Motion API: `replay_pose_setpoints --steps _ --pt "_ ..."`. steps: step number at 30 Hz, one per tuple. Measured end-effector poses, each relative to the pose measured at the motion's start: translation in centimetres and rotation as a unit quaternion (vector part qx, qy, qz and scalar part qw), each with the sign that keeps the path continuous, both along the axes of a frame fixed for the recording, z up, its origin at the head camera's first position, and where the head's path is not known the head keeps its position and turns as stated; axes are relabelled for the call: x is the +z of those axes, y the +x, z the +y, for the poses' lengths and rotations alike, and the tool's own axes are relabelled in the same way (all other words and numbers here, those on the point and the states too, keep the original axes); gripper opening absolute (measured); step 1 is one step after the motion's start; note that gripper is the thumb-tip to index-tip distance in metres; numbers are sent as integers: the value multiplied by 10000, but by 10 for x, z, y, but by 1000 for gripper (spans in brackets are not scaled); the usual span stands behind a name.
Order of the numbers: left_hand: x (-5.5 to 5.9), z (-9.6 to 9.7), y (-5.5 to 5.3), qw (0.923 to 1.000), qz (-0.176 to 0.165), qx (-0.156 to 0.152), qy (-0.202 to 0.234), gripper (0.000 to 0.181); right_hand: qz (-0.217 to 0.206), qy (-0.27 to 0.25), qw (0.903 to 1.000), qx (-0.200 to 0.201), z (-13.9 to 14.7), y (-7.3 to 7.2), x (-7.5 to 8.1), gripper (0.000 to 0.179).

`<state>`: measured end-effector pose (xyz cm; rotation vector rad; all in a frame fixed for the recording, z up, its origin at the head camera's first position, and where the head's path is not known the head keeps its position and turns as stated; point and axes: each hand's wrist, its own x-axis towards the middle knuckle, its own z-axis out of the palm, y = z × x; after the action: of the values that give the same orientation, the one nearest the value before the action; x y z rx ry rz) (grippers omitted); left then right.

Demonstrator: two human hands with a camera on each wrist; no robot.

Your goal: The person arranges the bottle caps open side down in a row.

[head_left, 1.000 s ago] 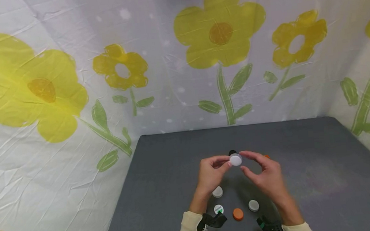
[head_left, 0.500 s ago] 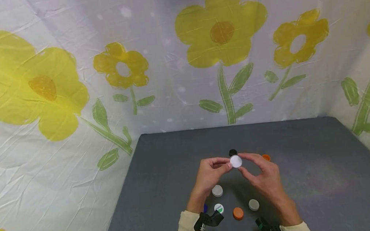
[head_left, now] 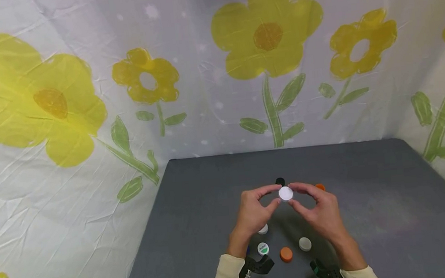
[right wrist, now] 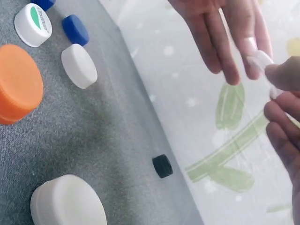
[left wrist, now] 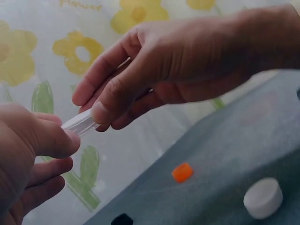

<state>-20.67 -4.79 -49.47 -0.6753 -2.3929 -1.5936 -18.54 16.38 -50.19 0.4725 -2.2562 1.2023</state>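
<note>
A small round white lid (head_left: 285,194) with a clear rim is held up over the table. The left hand (head_left: 254,211) pinches its left edge between thumb and fingers. From the other side, the right hand (head_left: 322,214) grips the opposite edge with thumb and index finger. Seen edge-on in the left wrist view, the lid (left wrist: 80,124) is a thin, see-through disc between both hands. The right wrist view shows the lid (right wrist: 262,63) partly hidden by the fingers.
On the dark grey table (head_left: 198,229) lie an orange cap (head_left: 286,254), a green-printed white cap (head_left: 263,248), a greyish cap (head_left: 305,244), a black cap (head_left: 280,181) and another orange cap (head_left: 320,187). Blue caps (right wrist: 75,30) sit near a white cap (right wrist: 78,66). A flowered sheet (head_left: 204,114) hangs behind.
The lid's face has turned more toward the head camera, and it has shifted slightly right. The left fingers have spread apart to its edge, and the right fingertips have closed in on the other side.
</note>
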Motion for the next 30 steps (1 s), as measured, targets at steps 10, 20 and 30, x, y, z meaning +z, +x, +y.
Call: replay_pose_setpoints --steps 10,20,30 --pt "-8 -6 6 9904 418 -62 -1314 32 -1118 439 9924 268 3 5 -6 39" --pt "-26 -9 7 9711 368 -149 -2355 27 -1528 989 9815 592 -1 6 -24 33" --pt "-37 -8 10 9501 221 -129 -3109 24 -2006 1590 9651 550 -7 6 -35 30"
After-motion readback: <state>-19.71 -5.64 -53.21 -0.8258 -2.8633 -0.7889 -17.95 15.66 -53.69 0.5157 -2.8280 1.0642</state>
